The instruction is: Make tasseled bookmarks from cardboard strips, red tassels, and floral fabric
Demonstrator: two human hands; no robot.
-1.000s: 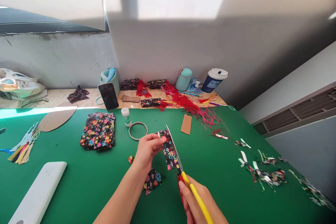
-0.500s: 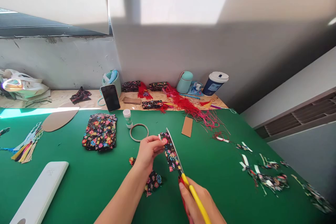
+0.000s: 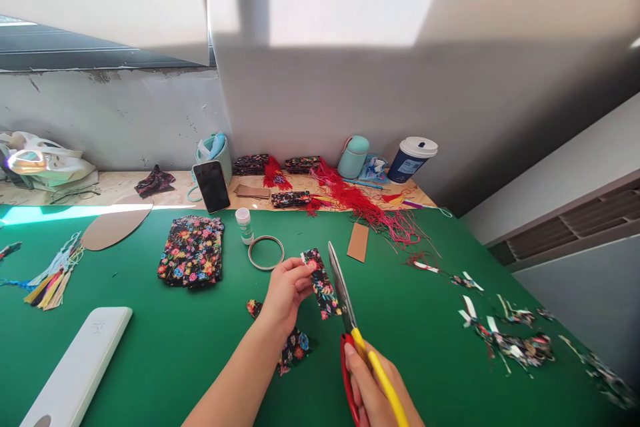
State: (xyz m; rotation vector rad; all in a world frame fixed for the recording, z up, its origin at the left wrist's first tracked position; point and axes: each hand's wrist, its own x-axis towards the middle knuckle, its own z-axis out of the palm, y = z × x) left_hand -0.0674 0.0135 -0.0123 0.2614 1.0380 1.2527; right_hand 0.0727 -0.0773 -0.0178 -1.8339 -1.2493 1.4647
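Note:
Between the thumb and fingers of my left hand is the top left edge of a small black floral fabric strip. My right hand grips scissors with one yellow and one red handle. Their blades point away from me, just right of the strip and slightly parted. Under my left wrist, another floral fabric piece lies on the green mat, partly hidden by the arm. A stack of folded floral fabric rests to the left.
Beyond my hands are a tape roll, a small white bottle, a cardboard piece and a propped phone. Red tassels spread along the back. Fabric scraps lie at right, a white device at left.
The scissors have moved slightly right, away from the strip's edge, and their handles have spread. The strip stays pinched in my left hand.

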